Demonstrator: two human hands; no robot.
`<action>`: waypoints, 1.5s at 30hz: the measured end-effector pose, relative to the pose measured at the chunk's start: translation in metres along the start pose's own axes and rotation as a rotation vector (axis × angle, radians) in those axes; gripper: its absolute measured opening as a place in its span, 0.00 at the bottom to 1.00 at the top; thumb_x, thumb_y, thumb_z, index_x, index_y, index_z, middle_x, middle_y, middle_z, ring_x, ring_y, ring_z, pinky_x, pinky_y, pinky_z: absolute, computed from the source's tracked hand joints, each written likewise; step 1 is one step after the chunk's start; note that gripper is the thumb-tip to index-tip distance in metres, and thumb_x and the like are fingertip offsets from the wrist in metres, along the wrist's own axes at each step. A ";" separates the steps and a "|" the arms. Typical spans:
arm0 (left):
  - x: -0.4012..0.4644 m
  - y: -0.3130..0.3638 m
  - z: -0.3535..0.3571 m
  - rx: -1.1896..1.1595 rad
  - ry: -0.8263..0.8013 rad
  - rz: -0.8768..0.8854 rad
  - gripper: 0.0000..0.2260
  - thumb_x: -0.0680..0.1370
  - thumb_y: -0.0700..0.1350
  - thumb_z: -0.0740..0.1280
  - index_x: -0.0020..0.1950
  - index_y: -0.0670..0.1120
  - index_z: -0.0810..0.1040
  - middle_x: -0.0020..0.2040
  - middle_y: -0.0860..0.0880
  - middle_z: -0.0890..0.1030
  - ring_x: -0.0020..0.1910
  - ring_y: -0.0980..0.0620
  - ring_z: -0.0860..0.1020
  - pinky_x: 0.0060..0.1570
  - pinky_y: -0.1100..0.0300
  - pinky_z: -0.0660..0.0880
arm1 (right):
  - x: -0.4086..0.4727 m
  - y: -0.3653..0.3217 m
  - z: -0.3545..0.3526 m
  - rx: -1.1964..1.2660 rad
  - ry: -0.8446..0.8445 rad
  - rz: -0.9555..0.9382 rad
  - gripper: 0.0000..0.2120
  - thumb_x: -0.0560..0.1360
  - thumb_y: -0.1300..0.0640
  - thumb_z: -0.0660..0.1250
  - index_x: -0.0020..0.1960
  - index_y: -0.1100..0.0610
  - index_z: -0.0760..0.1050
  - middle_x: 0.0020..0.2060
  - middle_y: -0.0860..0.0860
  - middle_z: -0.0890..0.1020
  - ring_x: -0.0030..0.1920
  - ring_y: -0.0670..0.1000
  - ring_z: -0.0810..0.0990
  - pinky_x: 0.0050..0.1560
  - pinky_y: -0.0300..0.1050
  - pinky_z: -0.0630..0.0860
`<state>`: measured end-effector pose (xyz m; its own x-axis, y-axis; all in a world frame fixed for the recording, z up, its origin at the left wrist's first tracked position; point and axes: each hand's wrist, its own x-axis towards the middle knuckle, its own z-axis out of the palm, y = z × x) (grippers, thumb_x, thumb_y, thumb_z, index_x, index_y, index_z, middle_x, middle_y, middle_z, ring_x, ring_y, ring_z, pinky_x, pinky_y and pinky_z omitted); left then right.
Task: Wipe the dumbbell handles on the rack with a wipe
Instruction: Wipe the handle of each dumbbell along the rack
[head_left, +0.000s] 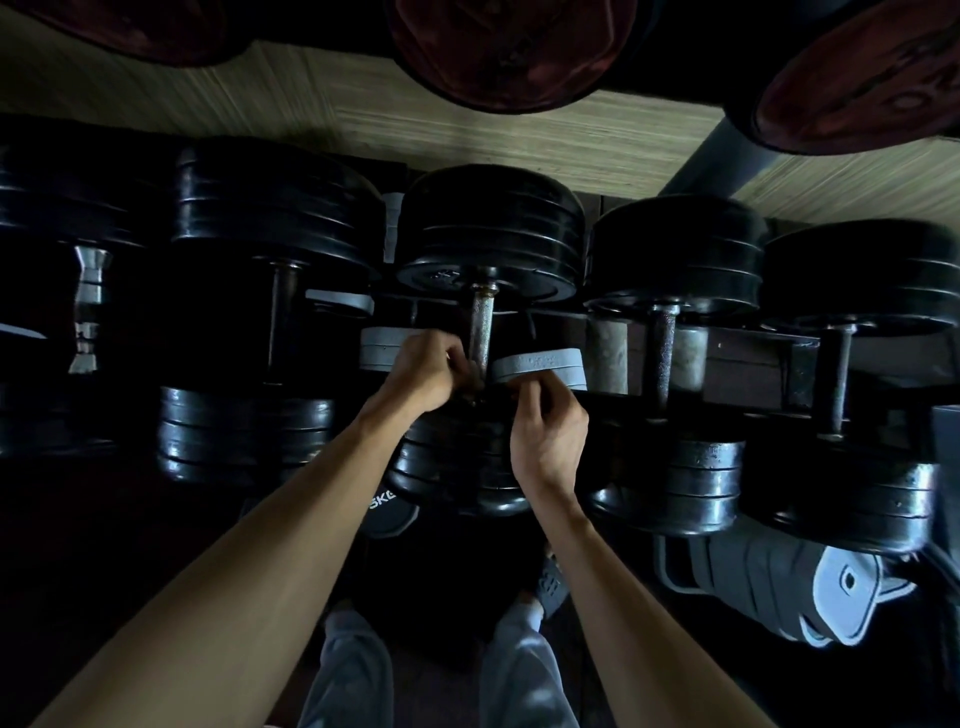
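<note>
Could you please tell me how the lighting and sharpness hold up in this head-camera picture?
Head view: very dim, the floor near the legs almost black; glints on the dumbbell plates; the middle handle and hands, left, right, fairly sharp; edges smeared and bowed by the wide lens.

The middle dumbbell (485, 291) lies on the rack (748, 364) among 5 black ones, its speckled metal handle (480, 332) pointing towards the viewer. No wipe can be made out in the dim light.
</note>
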<state>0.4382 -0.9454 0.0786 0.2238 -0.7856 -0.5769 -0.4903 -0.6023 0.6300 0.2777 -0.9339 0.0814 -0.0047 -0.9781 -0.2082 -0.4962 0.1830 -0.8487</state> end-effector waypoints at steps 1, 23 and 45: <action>-0.002 0.003 0.000 -0.126 0.043 0.004 0.15 0.72 0.34 0.73 0.31 0.51 0.76 0.34 0.52 0.79 0.35 0.55 0.77 0.40 0.60 0.73 | 0.000 -0.001 0.000 -0.003 -0.001 0.000 0.13 0.76 0.54 0.59 0.34 0.56 0.73 0.28 0.49 0.76 0.30 0.51 0.73 0.33 0.53 0.72; -0.031 0.007 -0.006 -0.078 0.082 -0.009 0.08 0.71 0.39 0.76 0.37 0.48 0.79 0.39 0.48 0.85 0.39 0.52 0.82 0.42 0.57 0.79 | 0.029 -0.015 -0.020 -0.024 -0.500 0.010 0.29 0.75 0.66 0.64 0.71 0.43 0.72 0.51 0.43 0.76 0.42 0.41 0.77 0.40 0.29 0.73; -0.081 0.106 0.124 -0.167 0.356 0.279 0.07 0.81 0.41 0.65 0.56 0.46 0.81 0.53 0.51 0.84 0.53 0.55 0.81 0.54 0.59 0.78 | 0.078 0.024 -0.174 0.040 -0.178 0.106 0.08 0.77 0.62 0.68 0.43 0.53 0.83 0.41 0.51 0.87 0.44 0.55 0.87 0.49 0.61 0.84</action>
<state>0.2635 -0.9281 0.1280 0.3914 -0.9028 -0.1784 -0.4376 -0.3531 0.8269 0.1145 -1.0229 0.1291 0.1000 -0.9207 -0.3773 -0.4659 0.2918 -0.8354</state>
